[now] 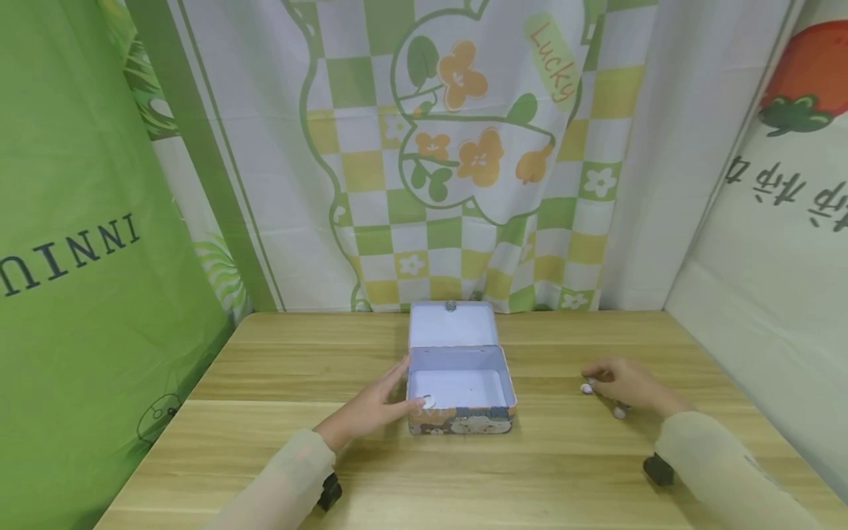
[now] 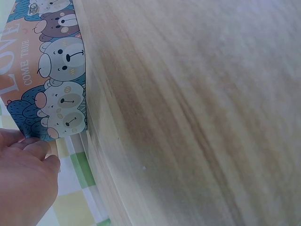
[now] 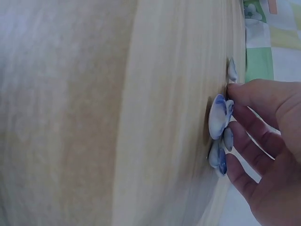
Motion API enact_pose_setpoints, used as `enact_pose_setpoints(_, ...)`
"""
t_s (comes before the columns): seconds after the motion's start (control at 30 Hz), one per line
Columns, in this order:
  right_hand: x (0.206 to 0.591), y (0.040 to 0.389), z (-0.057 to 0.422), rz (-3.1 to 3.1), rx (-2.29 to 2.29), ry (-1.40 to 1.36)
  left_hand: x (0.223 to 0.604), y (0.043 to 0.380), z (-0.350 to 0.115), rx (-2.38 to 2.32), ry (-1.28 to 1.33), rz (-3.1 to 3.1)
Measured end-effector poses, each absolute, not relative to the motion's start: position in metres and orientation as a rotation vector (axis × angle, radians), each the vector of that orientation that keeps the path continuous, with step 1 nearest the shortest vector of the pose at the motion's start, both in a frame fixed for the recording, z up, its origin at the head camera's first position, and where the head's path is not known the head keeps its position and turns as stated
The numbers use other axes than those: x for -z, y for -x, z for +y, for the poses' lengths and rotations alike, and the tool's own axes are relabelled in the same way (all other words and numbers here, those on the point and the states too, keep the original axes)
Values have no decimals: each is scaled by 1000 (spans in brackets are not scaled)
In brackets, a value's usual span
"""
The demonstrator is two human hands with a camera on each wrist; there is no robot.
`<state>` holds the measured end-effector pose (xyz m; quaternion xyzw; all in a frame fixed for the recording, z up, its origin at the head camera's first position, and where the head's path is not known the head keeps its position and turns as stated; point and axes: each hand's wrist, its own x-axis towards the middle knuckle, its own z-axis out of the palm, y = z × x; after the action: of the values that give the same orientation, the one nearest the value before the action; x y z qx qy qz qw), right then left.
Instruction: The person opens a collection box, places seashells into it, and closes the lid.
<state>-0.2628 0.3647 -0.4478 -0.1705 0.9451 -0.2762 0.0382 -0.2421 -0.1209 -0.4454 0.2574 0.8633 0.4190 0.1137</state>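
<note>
An open tin box [image 1: 464, 423] with cartoon bears and lettering on its outside stands mid-table, its hinged lid [image 1: 453, 324] tipped back. My left hand [image 1: 371, 405] holds the box at its near left corner, thumb over the front rim and fingers along the left side. By that thumb tip is a small white shape [image 1: 428, 402]. To the right, my right hand [image 1: 626, 386] is low over several seashells. In the right wrist view its fingers are slightly bent and spaced apart, tips at the shells. The largest shell [image 3: 217, 117] shows its pale, blue-edged hollow; a narrow one [image 3: 232, 69] lies beyond the top finger.
The wooden table [image 1: 298, 346] runs back to a patterned curtain [image 1: 371, 243]. A green cloth [image 1: 86, 331] hangs on the left and a white one with a red fruit print [image 1: 762, 294] on the right. Each wrist wears a small black device [image 1: 659, 469].
</note>
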Motion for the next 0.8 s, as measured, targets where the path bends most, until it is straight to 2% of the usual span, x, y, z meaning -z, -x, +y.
enact_pose_setpoints(0.53, 448, 262, 364, 2866, 921, 445, 445, 241, -121, -1241, -754, 2524)
enact_pose_setpoints(0.8, 435, 258, 359, 2822, 1001, 452, 445, 241, -121, -1241, -731, 2521)
